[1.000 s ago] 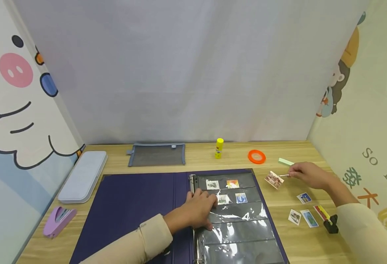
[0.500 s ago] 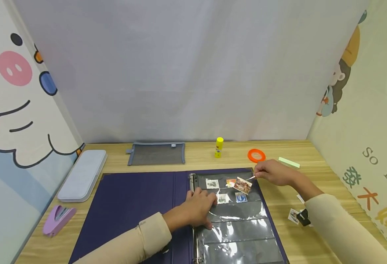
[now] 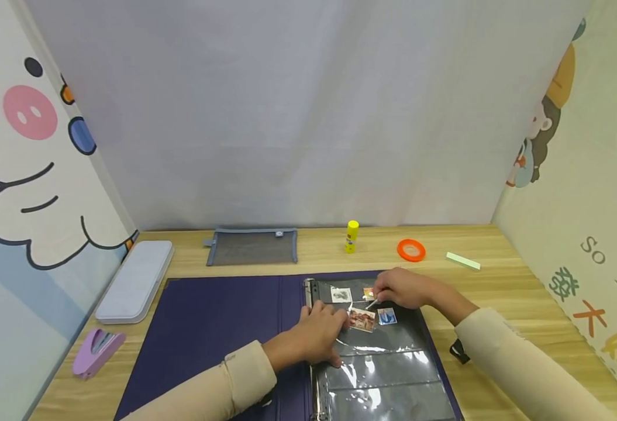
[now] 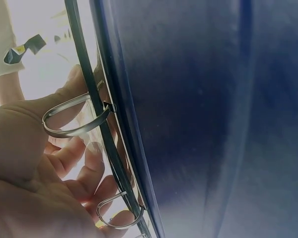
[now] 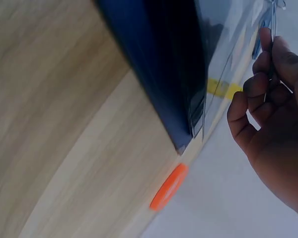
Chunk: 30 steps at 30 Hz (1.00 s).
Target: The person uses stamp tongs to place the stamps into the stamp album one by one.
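My right hand [image 3: 405,287] pinches metal tweezers [image 3: 372,304], whose tip meets a brown picture stamp [image 3: 362,320]. That stamp is over the second row of a black pocket page [image 3: 382,369], hiding the stamp seen there earlier. Whether it lies inside the pocket or on top I cannot tell. Near it are a grey stamp [image 3: 341,294], a blue stamp [image 3: 387,316] and an orange stamp [image 3: 368,293] partly behind my right fingers. My left hand [image 3: 316,333] rests on the page's left edge, fingers loosely bent, beside the binder rings [image 4: 74,131].
The open navy binder [image 3: 224,333] fills the table's middle. Behind it lie a mesh pouch [image 3: 252,247], glue stick [image 3: 351,237], orange tape roll [image 3: 411,250] and pale green strip [image 3: 463,261]. A white case [image 3: 135,280] and purple stapler-like object [image 3: 96,352] stand left.
My right hand has carried the brown stamp in the tweezers leftward from the table's right side to the page's second row. My left hand has stayed in place.
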{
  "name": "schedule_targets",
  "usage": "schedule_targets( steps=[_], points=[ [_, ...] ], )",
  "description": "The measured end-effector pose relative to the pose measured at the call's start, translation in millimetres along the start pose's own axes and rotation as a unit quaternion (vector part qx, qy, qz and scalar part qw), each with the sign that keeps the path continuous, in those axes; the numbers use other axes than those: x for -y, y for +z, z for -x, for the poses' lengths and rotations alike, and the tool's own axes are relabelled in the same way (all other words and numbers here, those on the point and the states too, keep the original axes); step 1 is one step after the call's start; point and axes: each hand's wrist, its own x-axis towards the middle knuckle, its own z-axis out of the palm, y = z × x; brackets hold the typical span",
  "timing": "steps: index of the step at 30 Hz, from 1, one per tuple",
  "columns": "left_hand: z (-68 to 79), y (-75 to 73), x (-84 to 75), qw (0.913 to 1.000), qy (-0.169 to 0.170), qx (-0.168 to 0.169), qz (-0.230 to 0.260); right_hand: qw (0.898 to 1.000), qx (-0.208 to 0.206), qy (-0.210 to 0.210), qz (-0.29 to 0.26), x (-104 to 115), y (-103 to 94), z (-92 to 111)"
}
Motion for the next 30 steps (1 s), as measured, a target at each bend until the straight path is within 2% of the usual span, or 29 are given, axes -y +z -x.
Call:
schedule_targets(
  steps=[5,8,14,21,26,30],
  points=[
    [0.1,-1.1,-1.9,1.0,0.0,0.002,-0.007,0.999,0.027,-0.008,0.022,9.8,8.0,-9.4],
    [0.8,-2.0,-2.3,0.9999,-0.002,0.002,-0.012,0.998,0.034,-0.031,0.037,16.4,12.2,-13.1],
    [1.9,-3.2,-1.5,0.9999,-0.002,0.01,-0.013,0.994,0.027,-0.09,0.061,26.9,17.1,-15.8],
    [1.9,-3.5,-0.2,0.9998,-0.003,0.01,-0.017,0.989,0.013,-0.121,0.079,32.6,17.9,-19.0],
    [1.6,-2.2,-0.6,0.9999,-0.002,0.006,-0.016,0.989,0.013,-0.125,0.081,32.6,19.1,-20.4],
    [1.0,-1.7,-1.0,0.9998,-0.003,0.004,-0.019,0.995,0.016,-0.083,0.052,28.4,14.7,-13.3]
  ],
)
